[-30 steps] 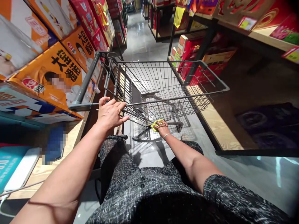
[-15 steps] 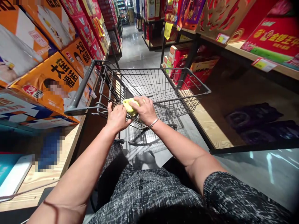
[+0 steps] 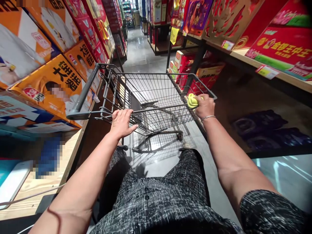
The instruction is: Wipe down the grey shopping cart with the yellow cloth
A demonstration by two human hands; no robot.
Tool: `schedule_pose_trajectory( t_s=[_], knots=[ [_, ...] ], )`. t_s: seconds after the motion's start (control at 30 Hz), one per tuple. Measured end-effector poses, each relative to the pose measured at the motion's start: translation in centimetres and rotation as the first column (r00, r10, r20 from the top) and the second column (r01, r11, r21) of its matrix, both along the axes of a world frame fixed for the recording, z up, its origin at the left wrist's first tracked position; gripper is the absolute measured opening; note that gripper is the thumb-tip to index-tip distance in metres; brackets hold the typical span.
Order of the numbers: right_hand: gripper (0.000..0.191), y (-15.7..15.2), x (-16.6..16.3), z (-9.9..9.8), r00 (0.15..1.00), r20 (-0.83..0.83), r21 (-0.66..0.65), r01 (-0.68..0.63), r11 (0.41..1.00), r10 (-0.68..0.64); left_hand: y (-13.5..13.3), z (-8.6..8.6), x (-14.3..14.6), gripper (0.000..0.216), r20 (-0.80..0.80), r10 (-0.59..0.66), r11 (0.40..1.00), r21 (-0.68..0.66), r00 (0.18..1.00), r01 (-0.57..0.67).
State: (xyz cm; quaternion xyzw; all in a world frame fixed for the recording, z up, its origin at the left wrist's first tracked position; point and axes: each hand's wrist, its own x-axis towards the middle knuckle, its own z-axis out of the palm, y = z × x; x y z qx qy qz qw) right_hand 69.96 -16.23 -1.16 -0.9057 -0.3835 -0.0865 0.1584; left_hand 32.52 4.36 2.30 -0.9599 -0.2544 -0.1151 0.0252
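A grey wire shopping cart [image 3: 151,74] stands sideways in front of me. My left hand [image 3: 122,123] holds the near top rail by the handle end, its fingers hooked over the bar and the thumb sticking out to the right. At the rail's far right end, my right hand [image 3: 206,105] is closed around a bunched yellow cloth [image 3: 192,101], pressed against the rail near the basket's corner. Part of the cloth is hidden by the fingers. The cart's grey handle bar [image 3: 85,89] is left of my left hand, untouched.
Orange boxes [image 3: 52,87] are stacked at the left above a wooden ledge [image 3: 70,152] with a cable [image 3: 36,194] on it. Shelves of red gift boxes [image 3: 287,45] line the right, with dark purple packages [image 3: 268,128] below. A tiled aisle [image 3: 137,48] runs ahead.
My right hand has slid the yellow cloth rightward along the cart's near rail, away from my left hand, to the far corner. My left hand stays at about the same place.
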Motion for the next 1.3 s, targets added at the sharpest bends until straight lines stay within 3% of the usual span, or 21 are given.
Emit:
schedule_pose_trajectory(
  t_s=[0.07,0.13,0.2,0.3,0.4,0.47,0.53,0.6,0.77,0.9,1.07,1.23,1.3],
  knots=[
    [0.047,0.2,-0.4,-0.3,0.999,-0.010,0.015,0.042,0.999,-0.042,0.2,-0.1,0.1,0.073,0.021,-0.009,1.000,-0.015,1.000,0.010],
    [0.049,1.6,-2.9,-0.8,1.000,0.003,0.063,0.003,0.998,-0.004,0.4,-0.2,0.1,0.073,0.043,-0.013,1.000,-0.024,0.999,0.014],
    [0.052,4.0,-7.0,-1.4,0.993,0.040,0.153,-0.113,0.982,0.108,0.6,-0.3,0.0,0.073,0.052,-0.016,0.999,-0.030,0.999,0.018],
    [0.054,8.1,-14.6,-1.7,0.943,0.127,0.306,-0.333,0.892,0.308,0.7,-0.2,0.0,0.073,0.052,-0.014,1.000,-0.014,0.999,0.015],
    [0.049,11.1,-20.4,-1.0,0.884,0.186,0.284,-0.467,0.837,0.429,0.8,-0.1,-0.1,0.070,0.036,-0.011,1.000,0.018,0.999,0.011],
    [0.048,11.7,-21.7,-0.5,0.841,0.207,0.239,-0.540,0.807,0.501,1.0,-0.1,-0.2,0.067,0.037,-0.013,1.000,0.028,0.999,0.012],
    [0.051,11.1,-20.4,-0.3,0.809,0.218,0.207,-0.586,0.784,0.547,1.2,-0.1,-0.4,0.066,0.060,-0.010,1.000,0.023,0.998,0.009],
    [0.054,9.5,-17.0,-0.4,0.822,0.207,0.178,-0.565,0.805,0.531,1.5,-0.2,-0.6,0.066,0.088,0.001,1.000,0.012,0.996,-0.002],
    [0.045,3.8,-5.1,0.7,0.966,0.078,0.007,-0.246,0.969,0.245,1.9,-0.4,-0.7,0.067,0.115,0.022,1.000,0.012,0.993,-0.024],
    [0.039,2.0,0.7,2.9,0.998,-0.017,-0.226,-0.070,0.972,0.068,1.9,-0.4,-0.5,0.064,0.124,0.029,1.000,0.008,0.992,-0.030],
    [0.041,2.0,2.0,3.9,0.988,-0.092,-0.367,-0.147,0.919,0.121,2.0,-0.1,-0.4,0.061,0.077,0.042,0.999,0.008,0.996,-0.042],
    [0.037,-0.2,-0.2,3.9,0.987,-0.090,-0.353,-0.153,0.923,0.130,1.8,0.4,0.2,0.066,0.022,0.044,0.999,0.000,0.999,-0.044],
    [0.038,-0.6,-2.1,3.9,0.986,-0.056,-0.269,-0.164,0.949,0.154,1.4,0.5,0.9,0.064,0.025,0.007,0.999,-0.043,1.000,-0.006]
  ],
)
